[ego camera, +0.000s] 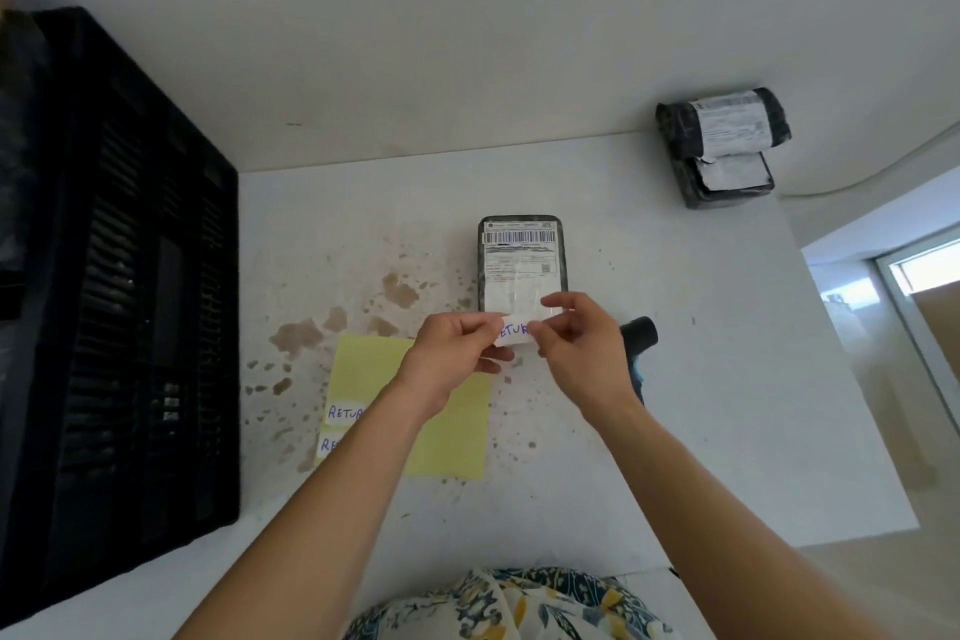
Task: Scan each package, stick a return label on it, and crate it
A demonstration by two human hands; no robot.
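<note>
You stand at a white worktop (701,431) pushed against a plain white wall (467,42). Brown stains (298,335) speckle the worktop left of centre. To your right, past the worktop's edge, a pale floor (883,582) shows, and a window (924,270) lets in bright daylight. A thin cable (883,166) runs along the wall there.

The handwritten word on the label (511,331) is partly covered by the fingers of both hands. A forearm hides part of the yellow sheet (457,426) and its two stickers. The scanner (640,334) is mostly behind the right wrist. Package (522,261) print is too small to read. The crate (119,286) is cut off at left.
</note>
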